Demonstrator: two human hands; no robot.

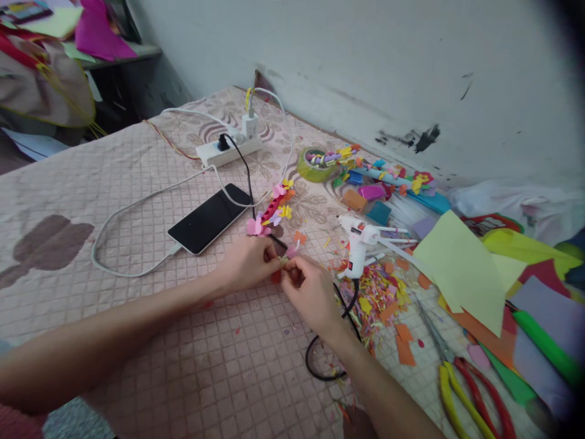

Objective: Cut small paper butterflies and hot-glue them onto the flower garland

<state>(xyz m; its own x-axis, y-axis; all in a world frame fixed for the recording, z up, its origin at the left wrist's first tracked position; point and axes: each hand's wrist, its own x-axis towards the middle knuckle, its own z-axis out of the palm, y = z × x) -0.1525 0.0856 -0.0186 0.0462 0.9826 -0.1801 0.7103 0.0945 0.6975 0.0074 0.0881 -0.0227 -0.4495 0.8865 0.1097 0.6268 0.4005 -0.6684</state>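
My left hand (pixel 249 262) and my right hand (pixel 308 289) meet in the middle of the quilted cover, fingers pinched together on a small paper flower piece (pixel 289 253) with a pink petal showing. Both hands are closed around it. Just beyond my left hand lies a pink stick decorated with paper flowers (pixel 272 210). A white glue gun (pixel 359 244) stands right of my hands, its black cord (pixel 329 347) looping under my right wrist.
A black phone (pixel 210 218) lies on a white cable, with a power strip (pixel 228 151) behind it. A tape roll (pixel 314 164), coloured scraps (pixel 384 299), paper sheets (pixel 461 268) and red-yellow scissors (pixel 466 390) fill the right side. The wall runs along the back.
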